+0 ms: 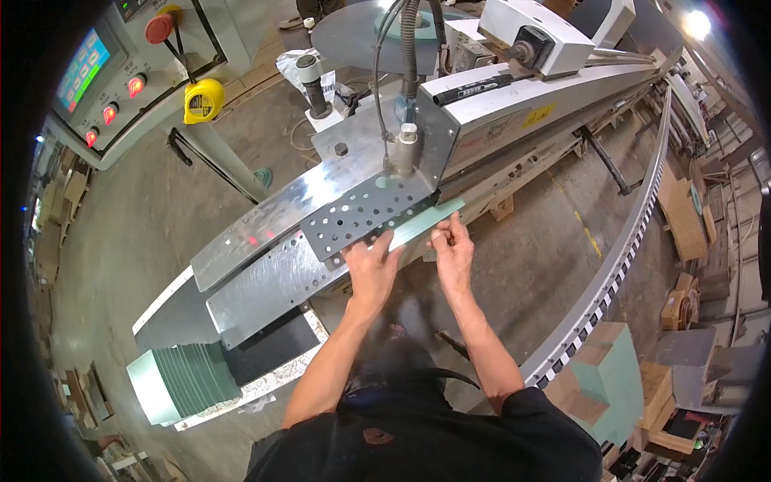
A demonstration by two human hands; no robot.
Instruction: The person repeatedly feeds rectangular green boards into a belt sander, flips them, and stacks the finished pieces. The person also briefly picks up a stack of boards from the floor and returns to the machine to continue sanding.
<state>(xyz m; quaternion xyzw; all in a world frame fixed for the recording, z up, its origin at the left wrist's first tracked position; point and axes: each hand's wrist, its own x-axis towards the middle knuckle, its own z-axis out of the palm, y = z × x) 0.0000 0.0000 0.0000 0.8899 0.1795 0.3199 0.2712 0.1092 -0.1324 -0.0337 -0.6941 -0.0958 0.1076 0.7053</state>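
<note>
A light green flat panel (426, 225) slants in front of me, against the near edge of a dark metal plate with round holes (341, 223). My left hand (371, 273) grips the panel near its left end, thumb on top and the other fingers partly hidden by the plate. Fingers curled, my right hand (454, 245) pinches the panel's near edge toward its right end. Beneath the holed plate runs a long shiny metal bed (265, 285). Just beyond the panel stands a metal cylinder with hoses (407, 149).
A stack of light green panels (181, 384) lies at the lower left. At the upper left are a control panel with lit buttons (109, 112) and a yellow tape measure (203, 101). A black marker (472, 89) rests on the machine. A curved rail (598, 301) runs along the right.
</note>
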